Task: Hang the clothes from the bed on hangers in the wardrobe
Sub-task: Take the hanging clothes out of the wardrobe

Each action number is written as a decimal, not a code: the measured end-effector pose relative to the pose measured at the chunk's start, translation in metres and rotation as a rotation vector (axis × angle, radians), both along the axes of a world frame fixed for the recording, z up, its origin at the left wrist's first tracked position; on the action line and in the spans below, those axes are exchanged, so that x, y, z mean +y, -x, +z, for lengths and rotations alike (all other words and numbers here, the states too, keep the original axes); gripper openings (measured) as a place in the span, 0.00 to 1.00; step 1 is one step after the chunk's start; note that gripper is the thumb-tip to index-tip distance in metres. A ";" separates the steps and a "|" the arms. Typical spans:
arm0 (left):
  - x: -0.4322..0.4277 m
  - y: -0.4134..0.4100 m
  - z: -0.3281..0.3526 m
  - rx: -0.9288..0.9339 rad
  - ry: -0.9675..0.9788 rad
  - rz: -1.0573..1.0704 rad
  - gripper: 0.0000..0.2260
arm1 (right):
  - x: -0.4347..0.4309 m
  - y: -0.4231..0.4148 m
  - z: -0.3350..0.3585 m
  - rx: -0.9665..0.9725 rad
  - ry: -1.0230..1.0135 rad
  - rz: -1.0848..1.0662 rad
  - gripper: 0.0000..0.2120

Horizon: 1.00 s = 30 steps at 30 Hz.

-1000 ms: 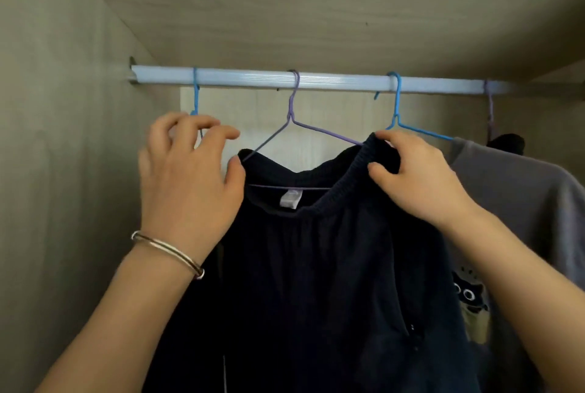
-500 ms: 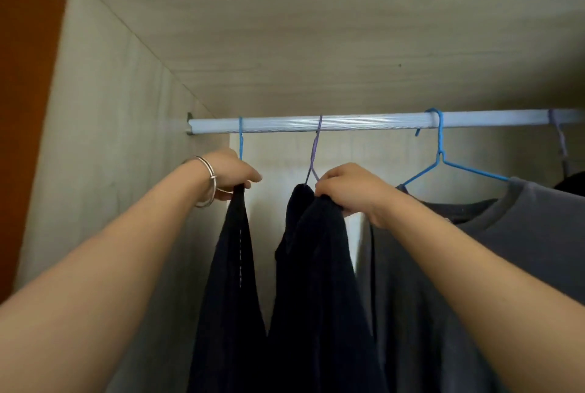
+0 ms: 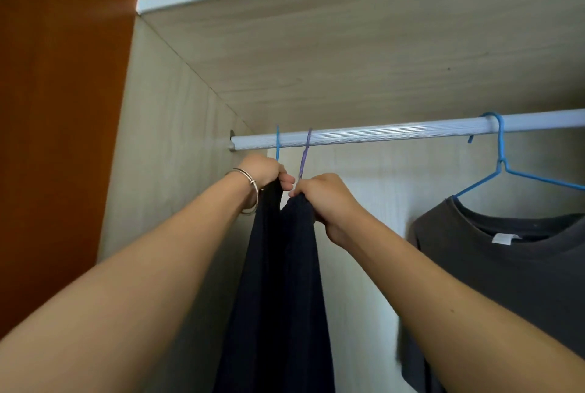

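Observation:
Two dark navy garments hang edge-on at the left end of the white wardrobe rail (image 3: 395, 132). The left garment (image 3: 262, 266) hangs from a blue hanger hook (image 3: 277, 145); my left hand (image 3: 264, 171), with a silver bangle on the wrist, grips its top. The right garment (image 3: 300, 297) hangs from a purple hanger hook (image 3: 305, 153); my right hand (image 3: 326, 199) is closed on its top edge. The two hands nearly touch. The hanger shoulders are hidden by cloth and hands.
A grey T-shirt (image 3: 506, 272) hangs on a blue hanger (image 3: 503, 168) further right on the rail. The wardrobe's left side panel (image 3: 164, 155) stands close to the left garment. A shelf underside (image 3: 348, 54) runs above the rail; a brown door (image 3: 63, 107) stands at left.
Both dark garments have slid left along the rail and now hang close together near the side panel. My view has drawn back and tilted up, showing the shelf edge.

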State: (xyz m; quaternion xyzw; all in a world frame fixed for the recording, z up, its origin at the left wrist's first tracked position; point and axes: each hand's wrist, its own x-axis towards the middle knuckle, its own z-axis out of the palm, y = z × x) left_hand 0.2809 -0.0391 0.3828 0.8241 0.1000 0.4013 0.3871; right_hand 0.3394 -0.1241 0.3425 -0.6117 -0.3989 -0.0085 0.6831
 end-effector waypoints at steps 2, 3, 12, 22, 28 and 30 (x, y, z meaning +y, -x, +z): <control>-0.003 0.004 0.007 0.018 -0.023 -0.025 0.16 | 0.002 0.004 0.003 -0.004 -0.039 0.011 0.08; -0.005 0.006 0.011 0.021 -0.036 -0.025 0.15 | 0.002 0.007 0.005 -0.012 -0.054 0.006 0.08; -0.013 0.032 0.023 -0.056 -0.132 0.026 0.14 | -0.002 0.035 0.011 -0.120 -0.183 0.002 0.12; -0.033 0.078 -0.061 -0.144 0.350 -0.114 0.11 | -0.033 0.067 -0.066 -0.181 -0.003 0.335 0.03; -0.078 0.125 -0.151 -0.113 0.512 0.096 0.09 | -0.061 0.091 -0.151 -0.136 0.210 0.645 0.04; -0.093 0.150 -0.176 -0.085 0.535 0.194 0.08 | -0.072 0.108 -0.170 -0.149 0.299 0.777 0.05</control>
